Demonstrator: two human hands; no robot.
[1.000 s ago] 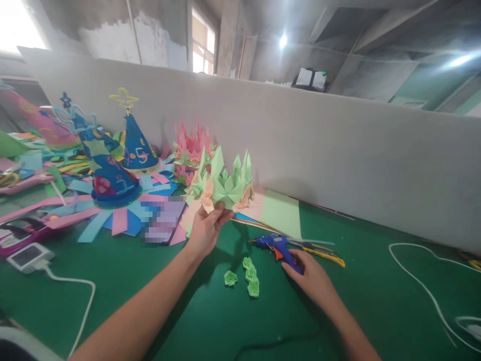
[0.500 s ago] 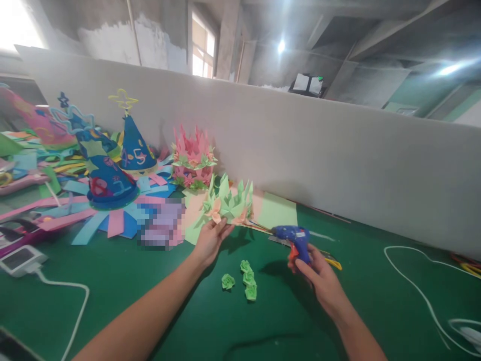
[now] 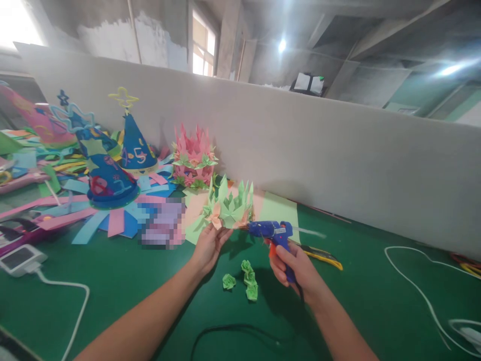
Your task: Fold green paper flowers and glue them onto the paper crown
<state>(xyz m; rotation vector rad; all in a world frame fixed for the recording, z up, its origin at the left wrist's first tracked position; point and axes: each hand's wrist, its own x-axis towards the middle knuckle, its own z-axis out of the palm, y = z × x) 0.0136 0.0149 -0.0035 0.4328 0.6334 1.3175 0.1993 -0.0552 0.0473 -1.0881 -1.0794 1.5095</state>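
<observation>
My left hand (image 3: 210, 246) pinches the lower edge of a light green paper crown (image 3: 231, 203) with orange paper flowers along its band, holding it above the table. In my right hand (image 3: 295, 265) is a blue hot glue gun (image 3: 268, 230) with an orange trigger. Its nozzle points left at the crown's lower right edge; whether the tip touches the paper I cannot tell. A clear glue stick juts from the gun's back. Below the hands, several small green paper roses (image 3: 249, 281) lie on the table, one apart from a short row.
Two pink paper crowns (image 3: 193, 163) are stacked behind. Blue cone hats (image 3: 137, 143) and paper strips crowd the left. A yellow utility knife (image 3: 323, 255) lies right of the gun on the green table (image 3: 356, 301). White cables (image 3: 409, 283) run at both sides. A white partition (image 3: 338, 145) stands behind.
My right hand has brought the glue gun leftward, its nozzle now at the crown's right lower edge. More of the utility knife shows. The crown has hardly moved in my left hand.
</observation>
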